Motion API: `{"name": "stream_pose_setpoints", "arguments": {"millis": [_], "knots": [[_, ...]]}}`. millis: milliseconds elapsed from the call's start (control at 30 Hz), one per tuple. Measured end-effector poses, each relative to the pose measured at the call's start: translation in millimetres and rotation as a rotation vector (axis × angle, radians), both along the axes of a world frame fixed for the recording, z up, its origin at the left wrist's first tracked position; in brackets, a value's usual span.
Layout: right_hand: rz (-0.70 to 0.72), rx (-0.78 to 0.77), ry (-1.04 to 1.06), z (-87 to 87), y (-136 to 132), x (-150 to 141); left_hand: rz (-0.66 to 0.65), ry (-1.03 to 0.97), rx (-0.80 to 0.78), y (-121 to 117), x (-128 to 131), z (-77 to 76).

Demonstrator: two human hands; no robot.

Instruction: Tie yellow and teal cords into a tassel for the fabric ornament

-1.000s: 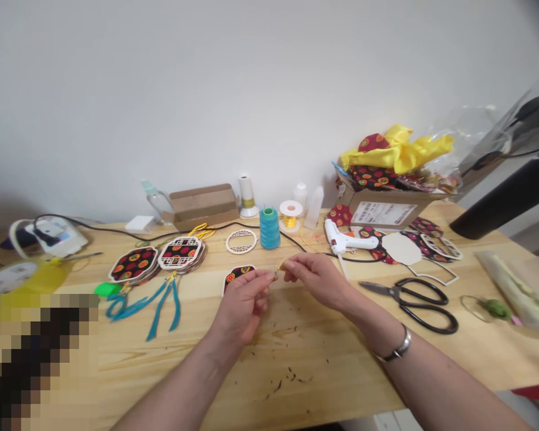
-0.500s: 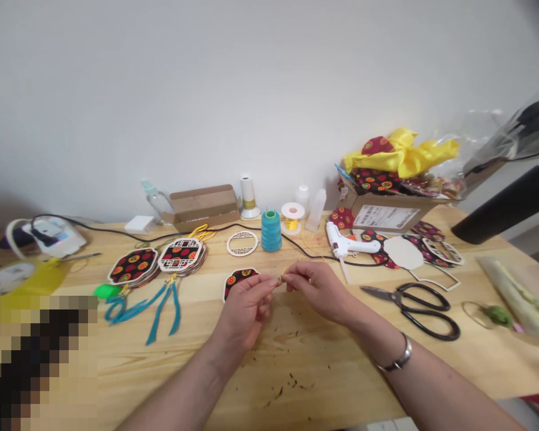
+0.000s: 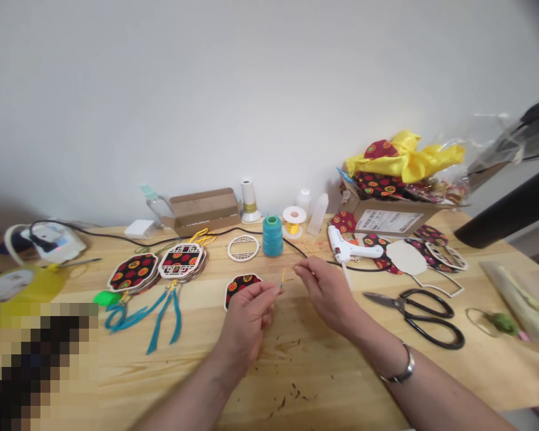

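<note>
My left hand (image 3: 250, 314) pinches a short yellow cord (image 3: 283, 275) with a tiny teal bit at its base, too small to make out. To its right, my right hand (image 3: 326, 290) is closed with thumb and forefinger together; what it holds, if anything, is too small to name. A small gap lies between the hands. Partly hidden behind my left hand lies a dark flower-patterned fabric panel (image 3: 241, 282) with a pale rim. Beyond the hands stand a teal thread cone (image 3: 272, 238) and a white spool (image 3: 293, 221) with yellow cord on it.
Black-handled scissors (image 3: 408, 305) and a white glue gun (image 3: 353, 246) lie on the right. A stuffed cardboard box (image 3: 388, 219) stands behind them. Stacked panels (image 3: 182, 261) with teal tassels (image 3: 164, 311) lie left. A black cable (image 3: 224, 230) runs along the back. Dark scraps (image 3: 296, 392) litter the front.
The hands have come apart: my right hand has drawn away to the right and slightly up. The yellow cord now stands visible above my left fingertips.
</note>
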State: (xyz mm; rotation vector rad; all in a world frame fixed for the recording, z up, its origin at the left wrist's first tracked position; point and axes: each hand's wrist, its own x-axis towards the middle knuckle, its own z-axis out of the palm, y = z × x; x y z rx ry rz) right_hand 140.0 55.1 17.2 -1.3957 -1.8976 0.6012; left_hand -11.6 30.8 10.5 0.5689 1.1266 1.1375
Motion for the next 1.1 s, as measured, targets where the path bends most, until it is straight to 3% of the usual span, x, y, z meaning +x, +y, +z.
{"name": "stream_pose_setpoints", "arguments": {"millis": [67, 200, 333, 433, 600, 933, 1100], "knots": [[-0.017, -0.072, 0.018, 3.2, -3.0, -0.6, 0.026, -0.006, 0.004, 0.4, 0.3, 0.9], [0.088, -0.230, 0.141, 3.8, -7.2, -7.5, 0.030, -0.039, 0.025, 0.4, -0.2, 1.8], [0.139, -0.470, 0.491, -0.8, -4.1, -14.3, -0.007, -0.014, 0.046, -2.6, -1.1, 0.4], [0.113, -0.553, 0.713, -2.3, -1.6, -15.3, -0.050, 0.027, 0.053, -4.6, -1.1, -0.5], [0.072, -0.509, 0.729, -3.0, -1.0, -13.7, -0.085, 0.040, 0.055, -5.2, 0.8, -0.3], [0.129, -0.435, 0.651, -3.6, 0.2, -9.7, -0.109, 0.021, 0.103, -4.5, 1.3, 1.7], [0.241, -0.448, 0.766, -1.4, -3.3, -9.9, -0.076, 0.028, 0.105, -4.5, 1.0, 3.6]]}}
